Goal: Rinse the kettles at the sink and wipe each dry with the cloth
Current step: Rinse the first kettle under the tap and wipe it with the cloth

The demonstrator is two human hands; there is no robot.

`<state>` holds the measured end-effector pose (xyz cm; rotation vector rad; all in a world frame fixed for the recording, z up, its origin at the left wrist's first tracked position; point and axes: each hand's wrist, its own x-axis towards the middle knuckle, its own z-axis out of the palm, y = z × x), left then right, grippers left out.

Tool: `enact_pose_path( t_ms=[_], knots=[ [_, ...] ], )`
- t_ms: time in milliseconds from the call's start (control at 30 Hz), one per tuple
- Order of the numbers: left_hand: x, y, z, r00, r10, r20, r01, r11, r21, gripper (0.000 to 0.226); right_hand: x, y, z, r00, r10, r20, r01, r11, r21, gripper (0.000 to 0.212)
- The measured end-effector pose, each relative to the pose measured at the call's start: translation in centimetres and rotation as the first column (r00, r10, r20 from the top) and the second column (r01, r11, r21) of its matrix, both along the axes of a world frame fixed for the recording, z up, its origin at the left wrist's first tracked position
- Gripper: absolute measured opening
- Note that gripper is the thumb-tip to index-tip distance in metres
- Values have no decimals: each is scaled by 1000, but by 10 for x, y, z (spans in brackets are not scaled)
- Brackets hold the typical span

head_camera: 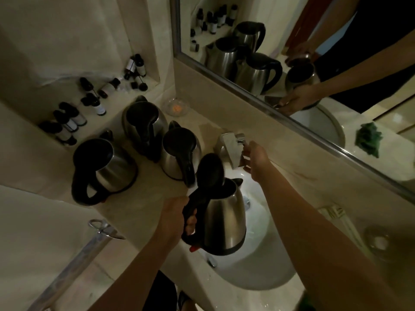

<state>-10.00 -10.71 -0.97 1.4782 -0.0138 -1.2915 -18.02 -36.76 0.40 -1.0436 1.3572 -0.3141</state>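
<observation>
The kettle hangs over the sink, held by its black handle, with the lid flipped up and open. It sits close to upright, tipped only a little: its long axis runs from the dark base near the person up to the open mouth, and the spout points away from the person, toward the tap and the mirror behind it. The mouth lies just below and in front of the tap's outlet.

The left hand has its fingers curled right round the handle, a firm carrying grip. The right hand reaches out to the tap and rests at its lever; its fingers seem to close on the lever, though the dim light makes the exact hold hard to read.

This looks like the start of the rinse for this kettle: I can see no water running. The next move, I judge, calls for turning on the tap while keeping the open mouth under the outlet, then swirling and tipping the kettle out over the basin.

On the counter to the left stand three more kettles, lids shut, waiting their turn. Small dark bottles line the ledge behind them. A green cloth shows only in the mirror.
</observation>
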Motion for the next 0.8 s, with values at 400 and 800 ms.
enact_pose_path(
  t_ms=[400,800],
  knots=[
    [3,-28,-28,998,42,-41,-43,999,-15,40,7,-32,-21,990,-141,-6,141,990,-29,28],
    [-10,-66,-51,999,20,-33,-18,998,57,40,-25,4,-30,939,-341,-51,340,940,-15,23]
  ],
)
